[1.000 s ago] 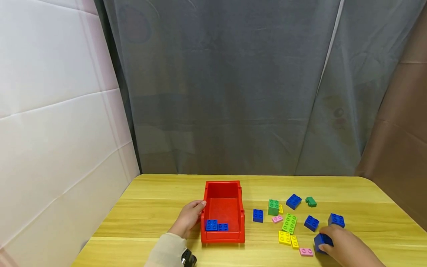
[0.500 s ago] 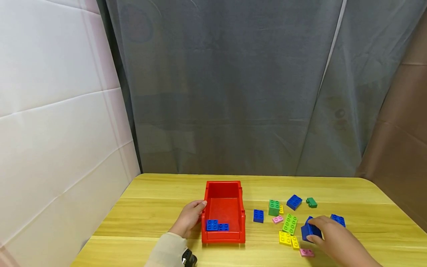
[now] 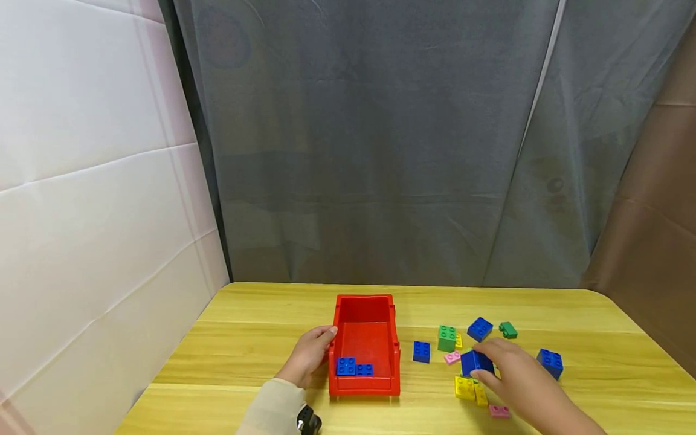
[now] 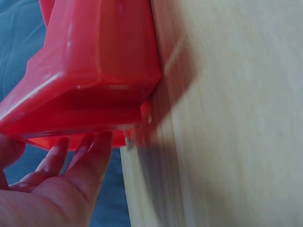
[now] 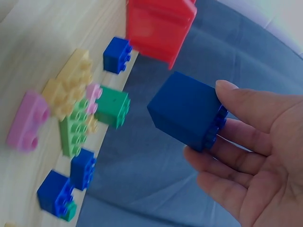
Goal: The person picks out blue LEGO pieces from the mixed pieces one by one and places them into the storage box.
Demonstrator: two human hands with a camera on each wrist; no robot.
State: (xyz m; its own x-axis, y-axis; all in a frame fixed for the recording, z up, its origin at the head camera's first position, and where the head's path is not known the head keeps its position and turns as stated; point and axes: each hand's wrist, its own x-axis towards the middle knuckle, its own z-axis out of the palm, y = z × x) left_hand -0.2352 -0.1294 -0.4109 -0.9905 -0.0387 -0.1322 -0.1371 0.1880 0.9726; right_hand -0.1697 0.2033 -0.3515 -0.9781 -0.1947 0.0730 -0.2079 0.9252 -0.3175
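With thumb and fingers my left hand [image 3: 310, 353] pinches the left rim of a red plastic bin [image 3: 364, 386]. In the left wrist view its fingers [image 4: 87, 168] reach under the lip of the bin [image 4: 94, 61]. Two blue toy bricks [image 3: 345, 366] lie inside at the near end. My right hand [image 3: 516, 374] holds a larger blue brick [image 3: 475, 364] between thumb and fingers, above the table over the loose bricks. The right wrist view shows the held brick [image 5: 184, 109] with its studs towards the palm.
Right of the bin lie a blue brick [image 3: 421, 351], a green brick [image 3: 447, 338], yellow bricks [image 3: 464, 388], pink pieces [image 3: 499, 411] and a small green piece [image 3: 508, 330]. Further blue bricks [image 3: 550, 364] sit beyond. A grey curtain [image 3: 353, 151] hangs behind the table.
My right hand has lifted the blue brick and carried it left, from the right side of the table to above the light green brick. The left hand and bin stay put.
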